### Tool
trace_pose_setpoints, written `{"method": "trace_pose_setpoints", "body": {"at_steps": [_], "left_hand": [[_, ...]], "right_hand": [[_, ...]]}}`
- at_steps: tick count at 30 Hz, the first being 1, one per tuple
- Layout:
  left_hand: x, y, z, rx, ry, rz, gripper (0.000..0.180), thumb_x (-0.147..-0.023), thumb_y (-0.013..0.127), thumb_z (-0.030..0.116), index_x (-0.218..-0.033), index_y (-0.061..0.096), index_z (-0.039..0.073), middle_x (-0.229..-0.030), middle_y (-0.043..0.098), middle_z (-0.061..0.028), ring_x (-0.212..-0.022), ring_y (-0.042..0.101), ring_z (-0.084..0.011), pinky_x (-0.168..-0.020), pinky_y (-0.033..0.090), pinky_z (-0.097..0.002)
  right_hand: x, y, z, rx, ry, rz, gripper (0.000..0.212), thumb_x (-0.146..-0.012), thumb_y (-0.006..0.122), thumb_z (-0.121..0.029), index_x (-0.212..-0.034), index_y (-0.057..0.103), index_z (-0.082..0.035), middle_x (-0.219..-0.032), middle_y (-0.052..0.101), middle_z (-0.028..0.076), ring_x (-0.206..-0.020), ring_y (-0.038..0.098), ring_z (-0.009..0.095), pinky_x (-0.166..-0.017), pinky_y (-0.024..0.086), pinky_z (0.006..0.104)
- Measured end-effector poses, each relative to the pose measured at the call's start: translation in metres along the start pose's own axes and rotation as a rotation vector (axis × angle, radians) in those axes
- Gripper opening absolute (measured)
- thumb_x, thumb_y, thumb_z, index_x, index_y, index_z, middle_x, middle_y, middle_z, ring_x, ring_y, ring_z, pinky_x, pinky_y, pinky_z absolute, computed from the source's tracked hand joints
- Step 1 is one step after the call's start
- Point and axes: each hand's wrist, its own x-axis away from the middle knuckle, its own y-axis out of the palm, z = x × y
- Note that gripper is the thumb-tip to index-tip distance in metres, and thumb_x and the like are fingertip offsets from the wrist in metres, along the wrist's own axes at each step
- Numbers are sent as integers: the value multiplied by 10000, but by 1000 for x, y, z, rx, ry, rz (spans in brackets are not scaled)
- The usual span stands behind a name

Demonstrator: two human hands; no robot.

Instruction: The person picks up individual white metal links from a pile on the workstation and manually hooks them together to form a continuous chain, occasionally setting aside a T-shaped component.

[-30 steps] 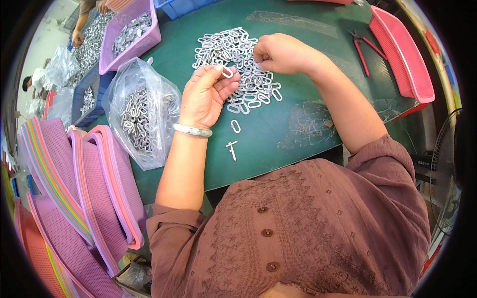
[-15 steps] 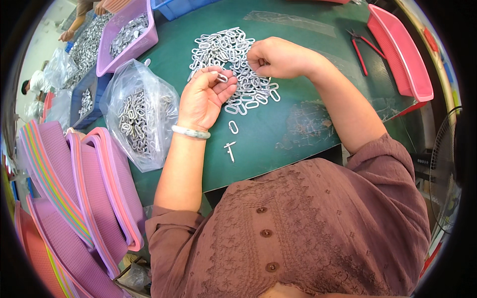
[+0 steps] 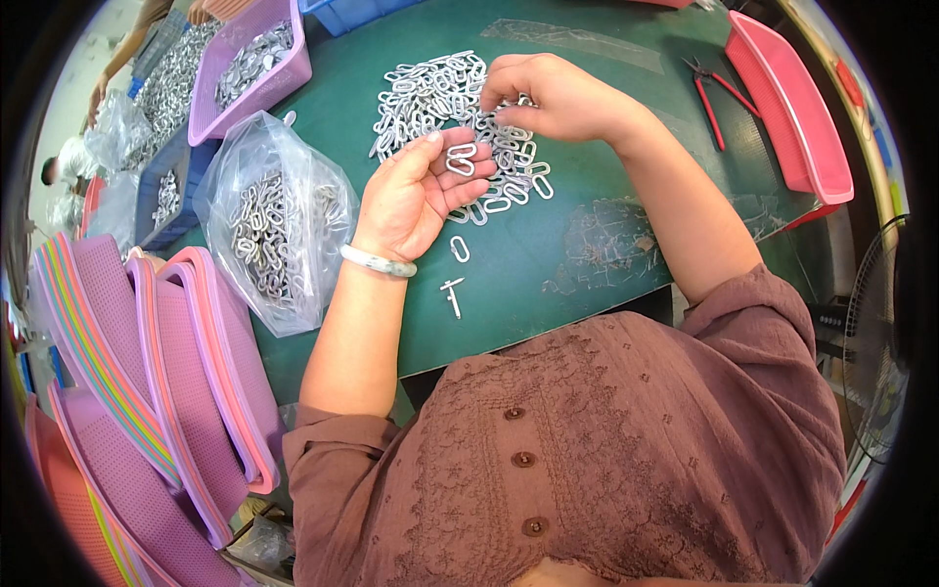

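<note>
My left hand (image 3: 406, 191) is turned palm up, its fingers loosely stretched. Oval metal links (image 3: 460, 158), seemingly two side by side, rest on those fingers. To its right, my right hand (image 3: 553, 98) hovers at the edge of a heap of silver links (image 3: 430, 88), thumb and fingers bent toward each other. Whether a link sits at its fingertips is too small to make out. A single link (image 3: 460, 248) lies on the green table (image 3: 528, 284) nearer to me, and beside it a small T-shaped metal piece (image 3: 453, 296).
At left stand a clear plastic bag of links (image 3: 279, 235), a lilac basket (image 3: 205, 108) of metal parts and stacked lilac baskets (image 3: 205, 382). Red-handled pliers (image 3: 719, 103) and a pink basket (image 3: 787, 108) are at right. Another person's arm (image 3: 122, 59) shows far left.
My left fingers have opened out, and the links on them now lie in plain view. My right hand has lifted and shifted slightly, its thumb and fingers farther apart. The other person's arm has moved.
</note>
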Motion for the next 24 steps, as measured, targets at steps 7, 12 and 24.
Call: {"method": "trace_pose_setpoints", "body": {"at_steps": [7,12,24], "left_hand": [[-1,1,-3,-51,33,41,223,-898,437,121,-1034,514,-38,-980,591,-151,-881,601,-226,-742,517,-283],[-2,-9,-3,-60,38,43,134,-852,463,22,-959,540,-3,-928,598,-116,-807,598,-175,-684,513,-236],[-2,-5,-2,-75,31,79,184,-868,463,66,-1031,511,-6,-917,592,-117,-806,599,-186,-670,517,-247]], "right_hand": [[2,2,8,278,148,-79,244,-664,644,-32,-903,595,-27,-878,554,102,-858,538,286,-758,436,363],[2,4,5,222,119,-54,206,-653,645,-22,-853,597,-28,-834,545,96,-837,540,277,-736,436,361],[-3,3,0,-80,164,-31,124,-753,606,-100,-824,605,2,-780,589,42,-733,549,151,-663,444,283]]}}
